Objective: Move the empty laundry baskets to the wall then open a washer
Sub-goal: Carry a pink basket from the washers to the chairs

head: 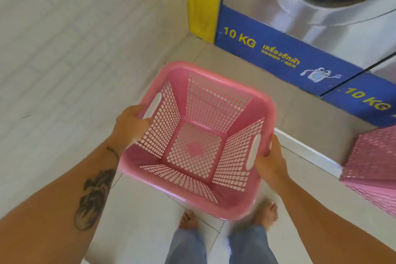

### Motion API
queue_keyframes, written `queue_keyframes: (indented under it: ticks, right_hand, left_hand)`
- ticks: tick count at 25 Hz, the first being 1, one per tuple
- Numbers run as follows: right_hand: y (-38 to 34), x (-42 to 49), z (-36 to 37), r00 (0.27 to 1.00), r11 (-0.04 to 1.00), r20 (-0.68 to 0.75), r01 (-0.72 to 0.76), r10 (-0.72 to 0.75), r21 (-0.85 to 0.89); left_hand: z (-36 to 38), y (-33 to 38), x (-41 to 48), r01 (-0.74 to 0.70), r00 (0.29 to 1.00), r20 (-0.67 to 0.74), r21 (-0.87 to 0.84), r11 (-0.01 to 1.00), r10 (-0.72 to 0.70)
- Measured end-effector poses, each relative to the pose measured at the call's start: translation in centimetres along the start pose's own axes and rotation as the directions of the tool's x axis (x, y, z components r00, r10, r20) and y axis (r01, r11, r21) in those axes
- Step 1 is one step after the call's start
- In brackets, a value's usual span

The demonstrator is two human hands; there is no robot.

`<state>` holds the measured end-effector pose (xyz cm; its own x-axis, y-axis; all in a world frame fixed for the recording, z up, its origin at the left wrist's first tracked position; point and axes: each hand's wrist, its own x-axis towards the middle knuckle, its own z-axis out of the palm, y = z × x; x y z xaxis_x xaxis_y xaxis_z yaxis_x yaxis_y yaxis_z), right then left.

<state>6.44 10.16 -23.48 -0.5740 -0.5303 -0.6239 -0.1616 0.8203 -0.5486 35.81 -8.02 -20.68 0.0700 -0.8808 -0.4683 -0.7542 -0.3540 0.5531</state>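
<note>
An empty pink plastic laundry basket (197,135) with lattice sides hangs in the air in front of me, above the floor. My left hand (130,124) grips its left rim beside the handle slot. My right hand (270,161) grips the right rim at the other slot. A second pink basket (372,167) stands on the step at the right edge, partly cut off. A steel washer (300,6) with its round door shut fills the top right, above a blue "10 KG" panel (278,55).
A white tiled wall (75,49) runs along the left and meets the washer at a yellow strip (201,0). A raised step (300,118) lies before the washers. My bare feet (188,219) stand on the tiled floor below the basket.
</note>
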Motion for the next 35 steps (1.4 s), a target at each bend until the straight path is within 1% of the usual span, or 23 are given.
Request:
queue_keyframes:
  ticks: [2, 4, 6, 7, 10, 11, 13, 15, 16, 17, 19, 23, 25, 27, 29, 31, 33, 35]
  right_hand:
    - [1.8, 0.4, 2.1, 0.999, 0.999, -0.007, -0.046, 0.046, 0.020]
    - [3.3, 0.0, 3.8, 0.997, 0.996, -0.008, -0.075, 0.076, 0.054]
    - [4.5, -0.5, 4.9, 0.997, 0.993, 0.011, -0.077, 0.077, 0.088]
    - [4.7, -0.9, 5.1, 0.996, 0.991, 0.033, -0.080, 0.077, 0.105]
    - [5.5, -1.4, 5.2, 0.989, 0.993, 0.124, -0.095, 0.086, 0.071]
    - [5.6, -1.4, 4.8, 0.985, 0.995, 0.152, -0.091, 0.082, 0.052]
    - [5.4, -1.6, 3.4, 0.980, 0.998, 0.189, -0.062, 0.063, -0.014]
    - [4.9, -2.4, 1.1, 0.982, 0.998, 0.187, -0.015, 0.026, -0.060]
    - [4.8, -2.8, -0.2, 0.984, 0.999, 0.177, 0.000, 0.009, -0.053]
    - [5.0, -3.2, -1.7, 0.987, 0.999, 0.162, 0.021, -0.016, -0.030]
    - [5.4, -4.1, -5.3, 0.988, 0.997, 0.138, 0.066, -0.069, 0.027]
    - [9.3, -6.1, -15.3, 0.975, 0.971, 0.064, 0.202, -0.211, 0.128]
    - [12.6, -7.2, -21.6, 0.966, 0.959, 0.005, 0.257, -0.259, 0.116]
    - [16.7, -7.7, -28.0, 0.946, 0.947, -0.105, 0.315, -0.308, 0.062]
    - [20.9, -7.9, -34.5, 0.918, 0.940, -0.214, 0.342, -0.335, -0.004]
    - [25.3, -7.8, -41.0, 0.896, 0.934, -0.278, 0.355, -0.348, -0.024]
    - [28.9, -7.3, -46.5, 0.884, 0.934, -0.317, 0.357, -0.344, -0.016]
    - [32.1, -6.7, -51.4, 0.885, 0.940, -0.351, 0.339, -0.305, 0.039]
  left_hand:
    - [0.8, -1.6, 1.6, -0.033, 0.998, 0.059, 0.063, 0.997, 0.030]
    - [1.8, -3.2, 2.5, -0.103, 0.989, 0.116, 0.151, 0.983, 0.086]
    - [2.6, -4.8, 2.7, -0.197, 0.975, 0.143, 0.226, 0.954, 0.167]
    - [2.7, -5.2, 2.5, -0.218, 0.972, 0.138, 0.256, 0.942, 0.188]
    - [2.0, -5.2, 1.5, -0.171, 0.980, 0.157, 0.323, 0.931, 0.125]
    - [1.8, -5.0, 1.0, -0.167, 0.978, 0.171, 0.324, 0.931, 0.116]
    - [1.9, -4.1, 0.2, -0.169, 0.981, 0.138, 0.274, 0.947, 0.136]
    - [3.0, -2.0, -1.6, -0.138, 0.988, 0.094, 0.126, 0.982, 0.126]
    - [3.9, -0.4, -2.8, -0.131, 0.988, 0.092, 0.054, 0.990, 0.126]
    - [5.1, 1.4, -4.2, -0.148, 0.984, 0.096, -0.005, 0.989, 0.148]
    - [7.8, 5.2, -7.5, -0.237, 0.962, 0.117, -0.100, 0.966, 0.248]
    - [14.0, 14.6, -16.6, -0.355, 0.902, 0.185, -0.194, 0.914, 0.390]
    - [18.1, 19.4, -22.0, -0.360, 0.887, 0.186, -0.297, 0.885, 0.423]
    - [22.6, 23.7, -27.2, -0.367, 0.868, 0.184, -0.387, 0.846, 0.461]
    - [27.4, 27.2, -32.0, -0.404, 0.831, 0.217, -0.396, 0.825, 0.511]
    - [32.3, 30.8, -36.7, -0.450, 0.795, 0.242, -0.381, 0.808, 0.556]
    - [36.1, 33.7, -40.3, -0.494, 0.773, 0.243, -0.349, 0.796, 0.586]
    - [39.4, 36.5, -43.3, -0.501, 0.764, 0.262, -0.335, 0.798, 0.589]
